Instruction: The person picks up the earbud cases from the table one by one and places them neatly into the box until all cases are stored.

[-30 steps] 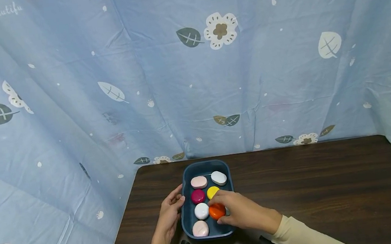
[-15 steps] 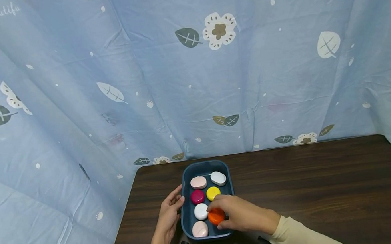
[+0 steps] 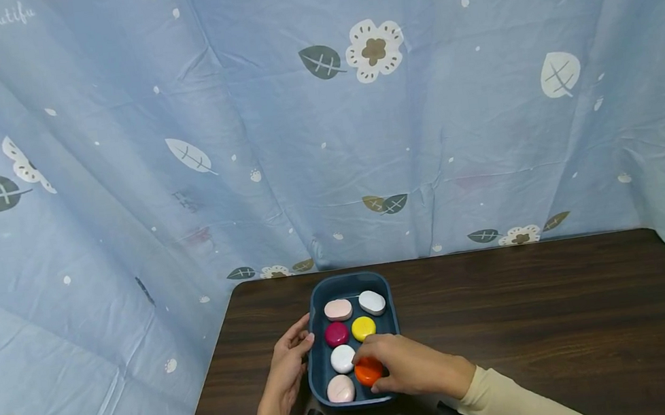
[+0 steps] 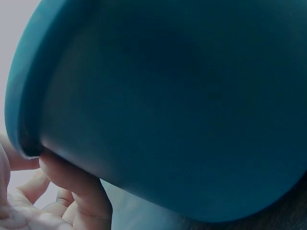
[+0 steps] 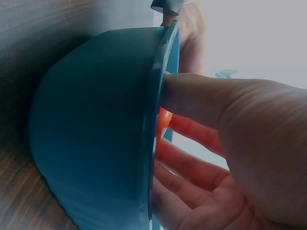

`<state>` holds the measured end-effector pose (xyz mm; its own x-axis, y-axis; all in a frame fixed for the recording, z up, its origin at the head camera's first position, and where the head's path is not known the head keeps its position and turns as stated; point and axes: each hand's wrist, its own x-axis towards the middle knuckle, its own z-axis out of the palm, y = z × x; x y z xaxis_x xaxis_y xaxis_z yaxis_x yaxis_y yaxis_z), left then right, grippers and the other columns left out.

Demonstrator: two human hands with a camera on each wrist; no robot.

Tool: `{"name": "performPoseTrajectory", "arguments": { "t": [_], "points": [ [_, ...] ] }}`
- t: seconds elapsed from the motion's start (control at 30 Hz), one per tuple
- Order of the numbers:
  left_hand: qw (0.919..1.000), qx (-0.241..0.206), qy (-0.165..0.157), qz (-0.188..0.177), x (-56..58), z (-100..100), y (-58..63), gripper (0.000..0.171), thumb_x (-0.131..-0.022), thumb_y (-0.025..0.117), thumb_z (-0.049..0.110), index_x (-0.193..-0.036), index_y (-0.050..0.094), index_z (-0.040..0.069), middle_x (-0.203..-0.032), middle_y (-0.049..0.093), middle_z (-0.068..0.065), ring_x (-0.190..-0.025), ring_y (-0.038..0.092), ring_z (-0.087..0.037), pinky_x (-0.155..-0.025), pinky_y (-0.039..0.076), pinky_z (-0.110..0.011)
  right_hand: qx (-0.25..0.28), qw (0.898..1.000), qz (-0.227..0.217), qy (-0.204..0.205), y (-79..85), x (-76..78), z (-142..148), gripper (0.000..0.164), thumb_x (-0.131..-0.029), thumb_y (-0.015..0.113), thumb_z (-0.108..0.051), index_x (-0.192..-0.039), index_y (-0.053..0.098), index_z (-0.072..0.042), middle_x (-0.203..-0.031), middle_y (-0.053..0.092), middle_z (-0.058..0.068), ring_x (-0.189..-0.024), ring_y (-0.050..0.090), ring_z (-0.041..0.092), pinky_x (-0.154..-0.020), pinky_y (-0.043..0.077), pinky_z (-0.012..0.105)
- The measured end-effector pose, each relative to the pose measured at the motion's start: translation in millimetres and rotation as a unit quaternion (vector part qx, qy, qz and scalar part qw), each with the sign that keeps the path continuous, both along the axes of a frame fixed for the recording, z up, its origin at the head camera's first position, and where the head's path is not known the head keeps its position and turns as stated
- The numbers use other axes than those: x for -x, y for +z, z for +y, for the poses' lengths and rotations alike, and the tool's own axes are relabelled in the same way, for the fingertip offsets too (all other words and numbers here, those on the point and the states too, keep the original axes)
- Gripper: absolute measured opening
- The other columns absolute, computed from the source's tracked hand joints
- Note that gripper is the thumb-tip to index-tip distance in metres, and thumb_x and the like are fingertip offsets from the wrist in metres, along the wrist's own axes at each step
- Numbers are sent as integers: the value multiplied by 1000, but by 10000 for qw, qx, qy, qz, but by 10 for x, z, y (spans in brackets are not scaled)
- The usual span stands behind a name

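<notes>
A deep blue tub (image 3: 363,403) with rounded corners stands on the table. Inside, my right hand (image 3: 414,362) pinches a glossy orange disc (image 3: 368,372) between thumb and fingers. In the right wrist view the orange disc (image 5: 165,117) shows just past the tub's rim, between thumb and fingers. My left hand (image 3: 286,370) touches the tub's left side, its fingertips at the outer wall under the rim, as the left wrist view also shows. Around the orange disc lie a white disc (image 3: 343,359), a pale pink disc (image 3: 341,389), a yellow disc (image 3: 363,328) and a crimson disc (image 3: 337,334).
At the tub's far end lie a pale pink oval piece (image 3: 338,310) and a white oval piece (image 3: 372,303). The dark wooden table (image 3: 536,321) extends to the right. Behind it hangs a blue curtain (image 3: 300,136) printed with leaves and flowers.
My right hand has brought the orange disc slightly nearer to me inside the tub, and the yellow disc is now fully visible. The left hand has stayed in place.
</notes>
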<state>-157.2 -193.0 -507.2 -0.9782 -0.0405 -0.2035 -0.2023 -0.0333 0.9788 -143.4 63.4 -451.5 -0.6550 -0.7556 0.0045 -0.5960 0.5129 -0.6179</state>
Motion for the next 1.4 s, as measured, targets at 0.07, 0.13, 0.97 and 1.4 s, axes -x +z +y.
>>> {"name": "performPoseTrajectory", "arguments": {
  "t": [0.07, 0.13, 0.97, 1.4],
  "points": [
    [10000, 5, 2, -11, 2, -1, 2, 47, -110, 54, 11, -156, 50, 4, -113, 55, -10, -105, 56, -24, -78, 53, -34, -16, 10000, 0, 13, 2, -5, -1, 40, -87, 89, -13, -124, 75, -10, -119, 69, -4, -103, 59, 5, -97, 54, 26],
    [10000, 13, 1, -18, 3, -1, 3, 47, -110, 54, 11, -157, 50, 5, -114, 55, -10, -106, 56, -25, -79, 53, -34, -24, 10000, -19, 21, 3, -8, -2, 40, -87, 89, -13, -124, 75, -10, -119, 69, -4, -103, 59, 5, -98, 54, 27],
    [10000, 30, 11, -79, -3, 1, 2, 48, -109, 56, 11, -156, 51, 5, -114, 54, -11, -106, 54, -25, -79, 51, -34, 581, 9971, 200, -455, 31, -69, 195, 34, -93, 82, -12, -126, 73, -9, -127, 71, -2, -115, 67, 23, -102, 55, 42],
    [9999, 24, 7, -107, 12, -20, -7, 49, -109, 56, 12, -157, 49, 6, -118, 55, -13, -112, 54, -28, -84, 52, -37, 1604, 9697, 901, -1605, -144, -122, 711, 36, -91, 80, 0, -125, 72, -12, -123, 71, 0, -112, 69, 24, -93, 59, 45]
  ]
}}
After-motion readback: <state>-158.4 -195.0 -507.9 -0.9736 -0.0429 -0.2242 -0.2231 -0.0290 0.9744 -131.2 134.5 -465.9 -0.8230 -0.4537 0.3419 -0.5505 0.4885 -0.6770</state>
